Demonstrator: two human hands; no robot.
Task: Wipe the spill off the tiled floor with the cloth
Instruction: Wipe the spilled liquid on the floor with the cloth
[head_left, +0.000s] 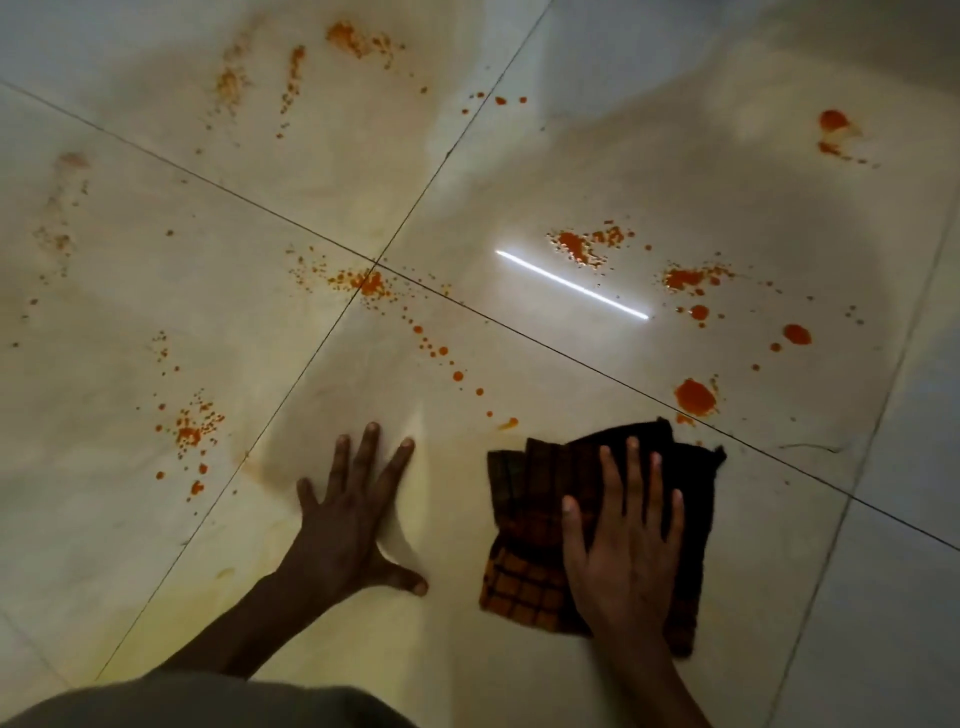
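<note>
A dark checked cloth (535, 499) with an orange-stained corner lies flat on the pale tiled floor (467, 649) at the lower right. My right hand (623, 540) presses down on it, palm flat and fingers spread. My left hand (353, 514) rests flat on the bare tile to the cloth's left, fingers apart, holding nothing. An orange-red spill is scattered over the tiles: a round blot (695, 397) just beyond the cloth, a trail of drops (441, 353) above my left hand, splashes (576, 247) at the right, and specks (189, 431) at the left.
Dark grout lines cross at the middle of the floor (375, 264). A bright strip of reflected light (571, 285) lies on the right tile. Faint orange smears (358, 39) mark the far tiles. My grey-clad knee (208, 701) fills the bottom left edge.
</note>
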